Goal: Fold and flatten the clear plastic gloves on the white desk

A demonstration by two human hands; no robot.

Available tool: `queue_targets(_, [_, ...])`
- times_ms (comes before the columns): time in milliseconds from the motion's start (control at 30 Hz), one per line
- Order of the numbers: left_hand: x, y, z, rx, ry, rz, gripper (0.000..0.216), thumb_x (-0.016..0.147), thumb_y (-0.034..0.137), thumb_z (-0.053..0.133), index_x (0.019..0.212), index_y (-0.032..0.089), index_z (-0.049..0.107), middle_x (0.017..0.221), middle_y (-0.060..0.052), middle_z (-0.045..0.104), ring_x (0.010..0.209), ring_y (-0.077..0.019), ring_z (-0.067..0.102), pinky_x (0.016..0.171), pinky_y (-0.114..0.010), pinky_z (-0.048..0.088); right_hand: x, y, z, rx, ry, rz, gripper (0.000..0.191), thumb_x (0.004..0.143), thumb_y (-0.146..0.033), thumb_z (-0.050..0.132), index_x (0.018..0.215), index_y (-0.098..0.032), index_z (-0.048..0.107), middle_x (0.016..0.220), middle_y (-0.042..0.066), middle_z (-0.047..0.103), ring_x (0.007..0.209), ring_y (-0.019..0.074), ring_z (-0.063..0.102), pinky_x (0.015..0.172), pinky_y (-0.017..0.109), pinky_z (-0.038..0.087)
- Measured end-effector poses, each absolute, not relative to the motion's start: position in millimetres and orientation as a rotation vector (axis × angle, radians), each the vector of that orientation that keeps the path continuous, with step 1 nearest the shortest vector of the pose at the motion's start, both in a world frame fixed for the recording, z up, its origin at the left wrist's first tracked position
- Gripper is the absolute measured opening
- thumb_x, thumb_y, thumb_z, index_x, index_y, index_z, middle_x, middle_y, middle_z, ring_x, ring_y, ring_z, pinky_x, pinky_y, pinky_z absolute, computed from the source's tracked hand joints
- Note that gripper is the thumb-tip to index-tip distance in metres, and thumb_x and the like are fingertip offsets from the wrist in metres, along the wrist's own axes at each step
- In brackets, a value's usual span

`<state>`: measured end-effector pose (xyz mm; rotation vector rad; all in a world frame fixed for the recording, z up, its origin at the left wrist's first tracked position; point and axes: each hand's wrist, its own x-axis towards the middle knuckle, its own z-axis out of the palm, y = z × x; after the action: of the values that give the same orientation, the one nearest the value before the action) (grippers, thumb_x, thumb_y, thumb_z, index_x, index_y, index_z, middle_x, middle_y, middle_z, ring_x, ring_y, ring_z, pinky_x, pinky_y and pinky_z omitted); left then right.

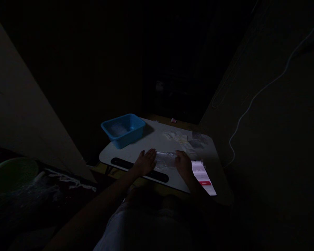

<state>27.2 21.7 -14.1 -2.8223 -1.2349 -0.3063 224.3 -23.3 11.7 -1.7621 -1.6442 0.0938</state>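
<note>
Right hand (182, 163) perhaps hides some clear plastic (166, 160).

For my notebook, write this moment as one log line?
left hand: at clear plastic | right hand: opposite edge | blue basin: on white table

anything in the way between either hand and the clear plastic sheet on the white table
Nothing visible: the left hand is at the left edge of the clear plastic sheet, the right hand at its right edge. The lit phone and blue basin lie outside that gap.
</note>
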Motion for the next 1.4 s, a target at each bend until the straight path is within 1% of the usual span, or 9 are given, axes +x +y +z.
queue_targets(167, [27, 20, -11, -2.78, -1.237, -0.231, 0.048, 0.086, 0.032, 0.022, 0.129, 0.011, 0.029, 0.136, -0.012, 0.026, 0.125, -0.0215, 0.02, 0.097, -0.045, 0.02, 172, -25, 18, -1.642, -2.104, 0.001, 0.04, 0.081, -0.021, 0.029, 0.118, -0.015, 0.045, 0.119, 0.007, 0.049, 0.109, 0.0156, 0.042, 0.093, 0.028, 0.032])
queue_targets(267, [26, 20, -11, -2.796, -1.227, -0.22, 0.05, 0.084, 0.031, 0.027, 0.13, 0.013, 0.026, 0.136, -0.011, 0.026, 0.126, -0.0217, 0.02, 0.097, -0.045, 0.02, 154, -21, 11, -1.601, -2.23, -0.01, 0.047, 0.086, -0.031, 0.022, 0.124, -0.008, 0.037, 0.13, 0.01, 0.038, 0.12, 0.0161, 0.031, 0.1, 0.03, 0.024])
queue_targets(367, [25, 21, -12, -2.798, -1.235, -0.215, 0.051, 0.083, 0.03, 0.029, 0.13, 0.012, 0.026, 0.137, -0.011, 0.024, 0.126, -0.0213, 0.02, 0.097, -0.044, 0.021, 152, -20, 2, -1.678, -2.289, -0.001, 0.053, 0.088, -0.037, 0.015, 0.127, -0.006, 0.031, 0.134, 0.012, 0.032, 0.124, 0.017, 0.024, 0.102, 0.034, 0.018])
queue_targets(667, [27, 18, -10, -2.746, -1.236, -0.238, 0.049, 0.086, 0.033, 0.019, 0.127, 0.009, 0.031, 0.135, -0.013, 0.027, 0.125, -0.0213, 0.023, 0.096, -0.044, 0.022, 189, -28, -6, -1.998, -2.262, -0.163, 0.056, 0.087, -0.042, 0.008, 0.13, -0.011, 0.026, 0.137, 0.011, 0.023, 0.127, 0.0197, 0.015, 0.1, 0.047, 0.001])
queue_targets(867, [28, 21, -14, -2.751, -1.24, -0.253, 0.049, 0.086, 0.035, 0.019, 0.128, 0.011, 0.031, 0.135, -0.012, 0.027, 0.125, -0.0215, 0.023, 0.096, -0.044, 0.021, 214, -32, -6, -2.103, -2.19, -0.25, 0.057, 0.087, -0.042, 0.009, 0.129, -0.008, 0.029, 0.135, 0.014, 0.027, 0.127, 0.0224, 0.015, 0.099, 0.05, -0.001])
queue_targets(1100, [27, 23, -18, -2.743, -1.23, -0.283, 0.049, 0.086, 0.035, 0.019, 0.128, 0.011, 0.031, 0.135, -0.012, 0.027, 0.125, -0.0212, 0.023, 0.096, -0.044, 0.021, 215, -31, -1, -2.274, -2.023, -0.31, 0.062, 0.086, -0.043, 0.011, 0.124, -0.001, 0.035, 0.13, 0.02, 0.033, 0.125, 0.0273, 0.017, 0.097, 0.054, -0.003])
queue_targets(1200, [28, 22, -15, -2.747, -1.25, -0.259, 0.049, 0.086, 0.034, 0.02, 0.128, 0.01, 0.031, 0.136, -0.012, 0.027, 0.125, -0.0211, 0.023, 0.096, -0.044, 0.021, 206, -27, 1, -2.178, -2.068, -0.334, 0.059, 0.086, -0.041, 0.011, 0.126, -0.004, 0.034, 0.132, 0.017, 0.032, 0.126, 0.0255, 0.017, 0.098, 0.051, -0.002])
queue_targets(1300, [28, 21, -14, -2.752, -1.261, -0.247, 0.049, 0.086, 0.034, 0.02, 0.127, 0.011, 0.032, 0.136, -0.012, 0.027, 0.124, -0.0208, 0.024, 0.096, -0.043, 0.021, 192, -24, 0, -1.984, -2.24, -0.271, 0.056, 0.087, -0.041, 0.009, 0.129, -0.011, 0.029, 0.136, 0.01, 0.027, 0.127, 0.0204, 0.015, 0.1, 0.048, 0.0])
queue_targets(1400, [27, 22, -16, -2.754, -1.247, -0.263, 0.049, 0.086, 0.034, 0.021, 0.128, 0.011, 0.031, 0.136, -0.012, 0.027, 0.124, -0.0209, 0.024, 0.096, -0.044, 0.021, 180, -21, -3, -1.894, -2.329, -0.196, 0.056, 0.087, -0.042, 0.006, 0.13, -0.014, 0.026, 0.137, 0.008, 0.023, 0.127, 0.0177, 0.014, 0.101, 0.047, 0.0])
